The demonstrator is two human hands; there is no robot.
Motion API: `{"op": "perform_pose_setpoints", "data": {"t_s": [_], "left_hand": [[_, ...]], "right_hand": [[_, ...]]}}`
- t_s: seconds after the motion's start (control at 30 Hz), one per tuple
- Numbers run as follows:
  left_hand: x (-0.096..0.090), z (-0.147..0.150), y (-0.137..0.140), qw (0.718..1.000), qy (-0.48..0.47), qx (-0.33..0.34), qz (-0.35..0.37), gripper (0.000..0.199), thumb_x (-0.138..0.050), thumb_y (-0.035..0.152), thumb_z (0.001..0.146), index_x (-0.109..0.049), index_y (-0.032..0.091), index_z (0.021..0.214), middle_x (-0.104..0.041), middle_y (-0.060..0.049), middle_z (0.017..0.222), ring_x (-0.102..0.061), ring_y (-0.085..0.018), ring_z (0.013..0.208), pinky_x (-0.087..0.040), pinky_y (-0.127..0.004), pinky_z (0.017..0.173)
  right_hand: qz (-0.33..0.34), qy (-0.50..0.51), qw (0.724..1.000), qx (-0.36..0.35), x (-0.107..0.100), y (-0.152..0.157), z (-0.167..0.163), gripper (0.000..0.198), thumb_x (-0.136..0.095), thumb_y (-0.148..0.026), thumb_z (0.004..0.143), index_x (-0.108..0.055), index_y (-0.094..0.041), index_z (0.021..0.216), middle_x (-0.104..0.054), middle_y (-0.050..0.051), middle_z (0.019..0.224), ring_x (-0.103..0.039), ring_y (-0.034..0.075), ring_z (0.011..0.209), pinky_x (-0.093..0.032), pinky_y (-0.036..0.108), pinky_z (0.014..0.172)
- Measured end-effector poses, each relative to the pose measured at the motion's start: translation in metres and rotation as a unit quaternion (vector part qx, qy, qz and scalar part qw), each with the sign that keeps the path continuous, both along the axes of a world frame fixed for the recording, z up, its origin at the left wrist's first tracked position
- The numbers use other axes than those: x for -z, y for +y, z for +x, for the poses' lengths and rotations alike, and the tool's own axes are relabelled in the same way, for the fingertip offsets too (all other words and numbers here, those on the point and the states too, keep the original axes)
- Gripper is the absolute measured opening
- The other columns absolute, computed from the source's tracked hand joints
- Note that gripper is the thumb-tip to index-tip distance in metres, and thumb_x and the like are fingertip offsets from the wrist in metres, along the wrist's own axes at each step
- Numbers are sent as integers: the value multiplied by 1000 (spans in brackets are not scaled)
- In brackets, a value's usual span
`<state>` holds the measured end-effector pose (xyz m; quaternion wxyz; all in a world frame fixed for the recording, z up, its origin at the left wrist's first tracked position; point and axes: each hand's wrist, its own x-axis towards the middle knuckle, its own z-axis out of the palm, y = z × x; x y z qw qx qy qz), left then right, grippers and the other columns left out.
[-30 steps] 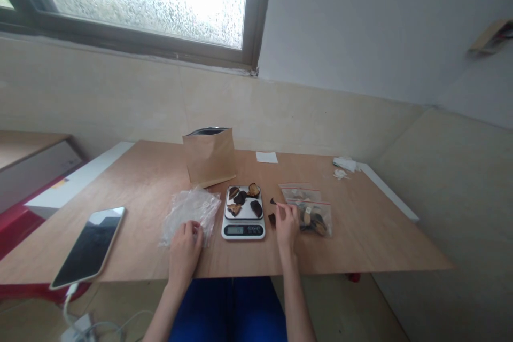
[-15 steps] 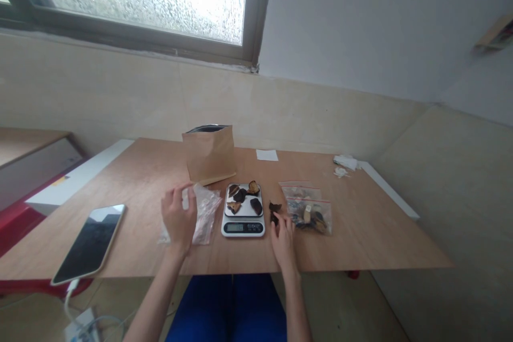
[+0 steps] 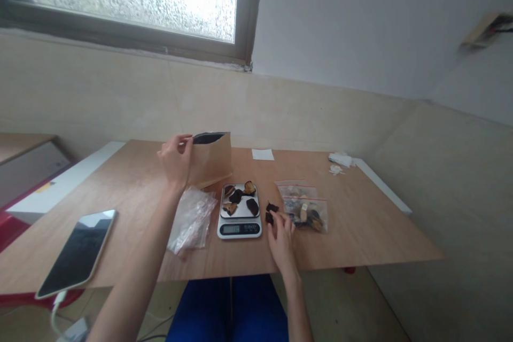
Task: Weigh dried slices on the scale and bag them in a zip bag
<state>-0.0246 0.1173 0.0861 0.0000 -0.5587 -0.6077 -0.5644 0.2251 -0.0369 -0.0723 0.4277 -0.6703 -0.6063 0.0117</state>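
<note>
At the upper left corner of a brown stand-up paper bag [image 3: 210, 164], my left hand [image 3: 176, 156] has its thumb and fingers closed on the rim. The bag stands with its mouth open. On a white digital kitchen scale [image 3: 239, 228] lie several dark brown, curled dried pieces [image 3: 235, 196], some with tan insides. Right of the scale, my right hand [image 3: 282, 235] rests low on the table, thumb and forefinger around a small dark dried piece [image 3: 269, 218]. Another dark piece [image 3: 272, 207] lies just beyond the fingertips. The scale's digits are too blurred to read.
Clear plastic bags [image 3: 192, 219] lie left of the scale. Zip bags with dried contents [image 3: 306, 214] sit right of my right hand. A phone on a cable [image 3: 78, 251] lies at the left. White paper [image 3: 263, 154] and crumpled white scraps [image 3: 340, 160] are farther back.
My left hand has moved up and forward from above the plastic bags to the paper bag's rim and closed on it. My right hand stays by the dark pieces. The view has shifted slightly.
</note>
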Motion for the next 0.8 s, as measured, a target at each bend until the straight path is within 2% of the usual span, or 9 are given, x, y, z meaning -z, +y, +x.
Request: {"op": "perform_pose_setpoints", "data": {"t_s": [0.07,0.13,0.23,0.33,0.43,0.57,0.67,0.8], "left_hand": [[6,-3,-26,999,-15,35,8,30,-55,37,79,-60,20,103,-65,-4,85,-62,-18,82,-46,-35,82],[14,-5,-54,996,-38,80,-17,37,-58,37,76,-57,20,109,-65,-3,86,-63,-16,77,-50,-30,74],[28,-8,-91,981,-25,158,-106,25,-55,41,78,-64,22,92,-70,-2,87,-66,-17,76,-52,-27,69],[40,-8,-114,980,-9,158,-121,22,-57,43,77,-67,24,83,-72,0,80,-67,-17,71,-52,-26,66],[50,-6,-122,981,-18,157,-114,20,-57,41,77,-68,25,82,-73,0,81,-68,-17,71,-52,-25,64],[53,-3,-120,982,-45,151,-101,21,-56,41,77,-68,25,82,-73,0,82,-68,-18,72,-52,-26,64],[50,0,-118,983,-57,146,-99,21,-56,42,77,-68,25,82,-73,0,81,-68,-19,72,-52,-28,64],[47,1,-118,981,-64,150,-102,21,-56,41,76,-68,25,82,-73,0,80,-68,-19,71,-51,-28,64]], "right_hand": [[29,21,999,-11,-25,-4,-10,30,-40,-24,89,-56,-21,114,-52,11,108,-48,24,108,-41,46,91],[42,50,996,-58,-54,-8,-24,30,-39,-23,91,-54,-22,117,-53,11,112,-49,22,110,-40,44,95],[42,60,984,-165,-92,-9,-51,32,-34,-19,93,-54,-23,118,-55,8,117,-48,18,115,-41,38,98],[38,-11,968,-248,-114,-1,-73,34,-34,-16,92,-55,-19,119,-54,8,124,-41,18,124,-38,38,104],[20,-106,953,-282,-126,14,-89,32,-35,-14,92,-60,-14,112,-59,10,115,-42,21,122,-40,38,102],[-18,-218,945,-245,-139,25,-106,29,-36,-15,92,-63,-11,102,-63,12,100,-53,24,100,-47,39,89],[-21,-234,943,-234,-143,25,-118,27,-36,-16,92,-62,-12,101,-64,11,96,-55,23,93,-48,37,82],[-53,-225,941,-248,-131,35,-122,27,-36,-14,92,-63,-13,92,-66,11,89,-58,22,88,-48,33,78]]}}
